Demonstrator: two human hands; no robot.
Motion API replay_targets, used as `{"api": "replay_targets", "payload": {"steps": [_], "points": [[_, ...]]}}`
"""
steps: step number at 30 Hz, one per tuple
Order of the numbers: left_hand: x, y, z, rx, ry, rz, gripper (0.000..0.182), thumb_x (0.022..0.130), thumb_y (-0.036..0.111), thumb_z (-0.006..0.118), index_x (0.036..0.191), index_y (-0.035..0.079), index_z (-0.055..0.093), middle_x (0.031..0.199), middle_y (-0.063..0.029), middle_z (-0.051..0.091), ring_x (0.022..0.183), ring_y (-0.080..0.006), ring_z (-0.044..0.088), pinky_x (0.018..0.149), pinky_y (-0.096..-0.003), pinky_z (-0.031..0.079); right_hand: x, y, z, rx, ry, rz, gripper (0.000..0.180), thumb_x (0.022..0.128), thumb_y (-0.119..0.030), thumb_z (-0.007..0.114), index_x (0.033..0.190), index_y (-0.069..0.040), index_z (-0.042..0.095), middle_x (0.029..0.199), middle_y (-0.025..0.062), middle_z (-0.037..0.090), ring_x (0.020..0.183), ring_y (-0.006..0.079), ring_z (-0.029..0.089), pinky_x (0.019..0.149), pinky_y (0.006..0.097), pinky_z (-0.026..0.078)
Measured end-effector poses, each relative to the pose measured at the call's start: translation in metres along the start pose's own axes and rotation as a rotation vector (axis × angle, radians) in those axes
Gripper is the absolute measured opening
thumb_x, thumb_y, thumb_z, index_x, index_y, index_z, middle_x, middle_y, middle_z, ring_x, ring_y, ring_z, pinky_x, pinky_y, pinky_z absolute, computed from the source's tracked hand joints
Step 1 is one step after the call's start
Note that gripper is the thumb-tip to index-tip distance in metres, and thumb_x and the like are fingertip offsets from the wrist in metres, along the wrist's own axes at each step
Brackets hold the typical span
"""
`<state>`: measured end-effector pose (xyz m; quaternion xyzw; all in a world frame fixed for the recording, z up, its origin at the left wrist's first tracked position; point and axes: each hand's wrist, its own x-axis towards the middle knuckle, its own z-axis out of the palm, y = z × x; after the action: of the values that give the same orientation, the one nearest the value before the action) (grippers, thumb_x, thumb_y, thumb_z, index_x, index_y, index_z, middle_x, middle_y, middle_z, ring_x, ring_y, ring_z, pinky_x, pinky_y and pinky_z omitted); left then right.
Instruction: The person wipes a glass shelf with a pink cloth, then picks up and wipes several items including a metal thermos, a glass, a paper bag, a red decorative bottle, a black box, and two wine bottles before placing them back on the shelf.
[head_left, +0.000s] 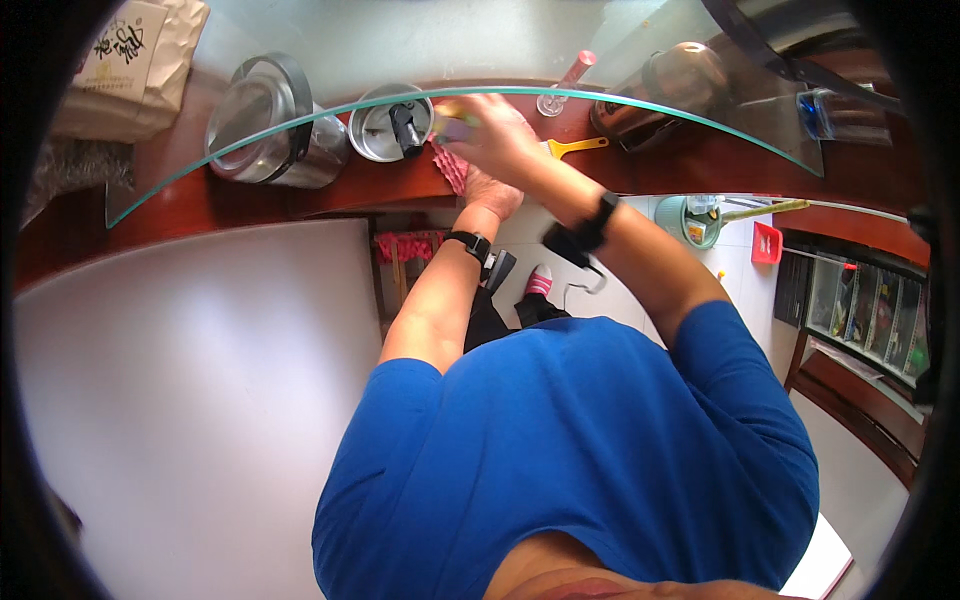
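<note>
My right hand (495, 139) is raised above the red-brown wooden counter, its fingers round a small, blurred multicoloured object (456, 127). Below it my left hand (491, 193) rests at a pink textured cloth (450, 166); its fingers are mostly hidden by the right hand, so its hold is unclear. Just left of the hands stands a round metal pot (367, 135) with a black-handled part (406, 130) across it. A brush with a yellow handle (581, 146) lies to the right, near a small clear item with a pink top (577, 67).
A curved glass shelf edge (480, 91) spans the counter. A large metal canister (277, 127) stands left, beyond it a brown paper bag (161, 71). A copper-coloured vessel (630, 112) is at the right. On the floor stand a green bin (675, 221) and a red dustpan (766, 244).
</note>
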<state>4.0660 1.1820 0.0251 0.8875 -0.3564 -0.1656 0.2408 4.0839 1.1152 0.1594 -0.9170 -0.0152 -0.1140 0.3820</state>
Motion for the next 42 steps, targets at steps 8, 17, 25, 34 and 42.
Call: {"api": "replay_targets", "payload": {"steps": [8, 17, 25, 34, 42], "points": [[-0.002, -0.027, 0.025, 0.177, 0.321, 0.270, 0.087, 0.092, 0.058, 0.046, 0.160, 0.011, 0.017, 0.167, -0.0127, 0.009, 0.154, -0.0340, 0.009, 0.122, -0.0554, 0.006, 0.071, -0.046, 0.106, -0.086, -0.161, 0.064, 0.068, 0.076, -0.024, 0.080, 0.137, -0.010, 0.051, 0.128, 0.0193, 0.055, 0.118, 0.0400, 0.055, 0.099, 0.0491, 0.046], [0.001, -0.015, 0.018, 0.097, 0.255, 0.183, 0.074, 0.096, 0.044, 0.048, 0.157, 0.009, 0.024, 0.165, -0.0121, 0.018, 0.152, -0.0317, 0.016, 0.123, -0.0515, 0.008, 0.033, 0.024, 0.060, -0.112, -0.102, -0.003, 0.024, 0.081, -0.006, 0.062, 0.104, -0.007, 0.069, 0.115, 0.0124, 0.066, 0.112, 0.0352, 0.059, 0.093, 0.0452, 0.050], [-0.007, -0.005, 0.004, 0.185, 0.208, 0.103, 0.081, 0.087, 0.037, 0.063, 0.157, 0.014, 0.028, 0.164, -0.0080, 0.022, 0.152, -0.0284, 0.017, 0.124, -0.0477, 0.009, -0.101, 0.140, -0.058, -0.482, -0.096, 0.250, 0.017, 0.088, -0.001, 0.054, 0.104, -0.003, 0.059, 0.106, 0.0211, 0.061, 0.102, 0.0413, 0.061, 0.089, 0.0491, 0.050], [-0.010, -0.005, 0.004, 0.116, 0.230, 0.091, 0.083, 0.085, 0.036, 0.066, 0.157, 0.016, 0.029, 0.162, -0.0088, 0.028, 0.149, -0.0273, 0.026, 0.123, -0.0481, 0.014, -0.116, 0.111, -0.078, -0.469, -0.240, 0.561, 0.019, 0.080, -0.007, 0.064, 0.097, -0.001, 0.061, 0.101, 0.0242, 0.067, 0.096, 0.0424, 0.065, 0.083, 0.0502, 0.053], [-0.007, -0.008, 0.007, 0.220, 0.288, 0.153, 0.071, 0.087, 0.039, 0.061, 0.149, 0.010, 0.043, 0.156, -0.0106, 0.038, 0.148, -0.0273, 0.026, 0.122, -0.0485, 0.015, -0.024, 0.027, -0.032, -0.127, -0.138, 0.182, 0.030, 0.077, -0.019, 0.070, 0.101, -0.001, 0.066, 0.102, 0.0221, 0.067, 0.096, 0.0390, 0.066, 0.084, 0.0458, 0.054]]}}
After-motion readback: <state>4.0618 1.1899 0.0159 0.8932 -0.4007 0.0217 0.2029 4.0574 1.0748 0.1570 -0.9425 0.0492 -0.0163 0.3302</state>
